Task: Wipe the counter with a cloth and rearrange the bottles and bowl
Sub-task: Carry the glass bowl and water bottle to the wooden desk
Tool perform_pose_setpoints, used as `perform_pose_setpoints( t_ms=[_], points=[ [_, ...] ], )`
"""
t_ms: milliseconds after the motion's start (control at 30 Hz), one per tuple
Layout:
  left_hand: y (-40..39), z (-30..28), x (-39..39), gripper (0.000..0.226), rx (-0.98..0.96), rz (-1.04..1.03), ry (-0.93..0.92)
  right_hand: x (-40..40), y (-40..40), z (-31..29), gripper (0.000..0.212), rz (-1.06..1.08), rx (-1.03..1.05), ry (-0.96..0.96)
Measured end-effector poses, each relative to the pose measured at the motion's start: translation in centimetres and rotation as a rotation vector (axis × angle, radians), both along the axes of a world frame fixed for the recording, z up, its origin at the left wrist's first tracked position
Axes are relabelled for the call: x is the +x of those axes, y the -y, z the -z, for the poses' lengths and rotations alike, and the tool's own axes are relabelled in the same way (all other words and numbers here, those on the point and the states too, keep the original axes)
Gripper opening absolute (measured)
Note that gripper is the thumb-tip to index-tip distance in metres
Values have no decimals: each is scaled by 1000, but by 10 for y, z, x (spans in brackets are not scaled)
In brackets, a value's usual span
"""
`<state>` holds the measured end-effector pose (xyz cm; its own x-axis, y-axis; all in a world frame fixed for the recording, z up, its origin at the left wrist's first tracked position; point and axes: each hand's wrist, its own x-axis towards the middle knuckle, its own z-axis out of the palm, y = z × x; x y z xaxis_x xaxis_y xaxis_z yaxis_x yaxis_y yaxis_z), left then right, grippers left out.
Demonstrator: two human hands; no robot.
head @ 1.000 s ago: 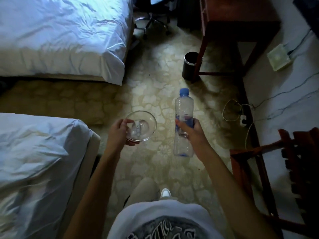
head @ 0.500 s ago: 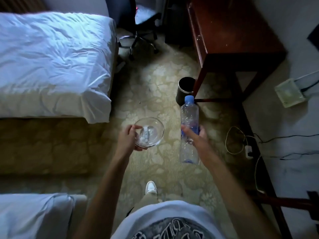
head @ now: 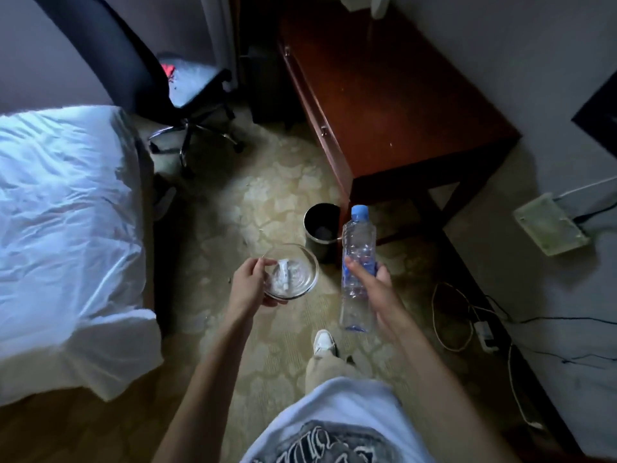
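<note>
1. The left hand (head: 248, 285) is closing its grip on the near rim of a clear glass bowl (head: 293, 274); something small and white is lying inside, too blurred to identify.
2. The right hand (head: 374, 289) is clamping a plastic bottle (head: 357, 262) upright at its middle, blue cap on top; the blue label is partly hidden by fingers and unreadable.
3. Both are hanging over the carpet, bowl just left of the bottle.
4. Beyond the right grip, the wooden counter (head: 384, 95) is standing, its far end cut off.
5. The shirt print (head: 320, 446) is illegible.
</note>
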<state>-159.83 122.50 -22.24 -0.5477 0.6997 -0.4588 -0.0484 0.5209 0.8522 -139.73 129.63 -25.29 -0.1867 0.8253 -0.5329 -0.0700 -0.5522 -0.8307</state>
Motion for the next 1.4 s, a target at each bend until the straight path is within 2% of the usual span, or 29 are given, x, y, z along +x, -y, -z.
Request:
perform_pose_setpoints(
  t_ms=[167,233,333,467,533,667,867,1033,1133,1233,1333,1400],
  points=[
    [-140,-29,-50,31,77,49,-47,-35,-136,-30,41,44,98,14],
    [-190,-33,-68,31,103,73,-52,-48,-182,-34,48,65,115,18],
    [-261,-25,-90,31,103,133,-58,-69,-239,-28,71,120,66,9],
    [-357,7,-115,29,52,265,-41,-94,-300,-5,58,262,34,45],
    [-409,25,-127,29,28,357,-40,-106,-330,6,54,365,14,64],
    [-516,39,-145,27,-15,609,-64,-135,-391,10,58,603,-26,106],
    [-645,28,-145,14,-48,942,-50,-164,-449,-4,65,747,-37,193],
    [-708,53,-110,16,-183,1095,-22,-144,-462,-3,68,898,-50,240],
    [-726,80,-85,19,-272,1097,-10,-130,-470,7,76,989,-17,296],
    [-734,106,-62,28,-301,1120,8,-117,-481,17,78,1065,30,353],
    [-723,102,-43,22,-312,1093,44,-106,-492,26,87,1128,65,390],
    [-716,105,-30,30,-323,1112,42,-102,-497,27,83,1163,85,438]
  ],
)
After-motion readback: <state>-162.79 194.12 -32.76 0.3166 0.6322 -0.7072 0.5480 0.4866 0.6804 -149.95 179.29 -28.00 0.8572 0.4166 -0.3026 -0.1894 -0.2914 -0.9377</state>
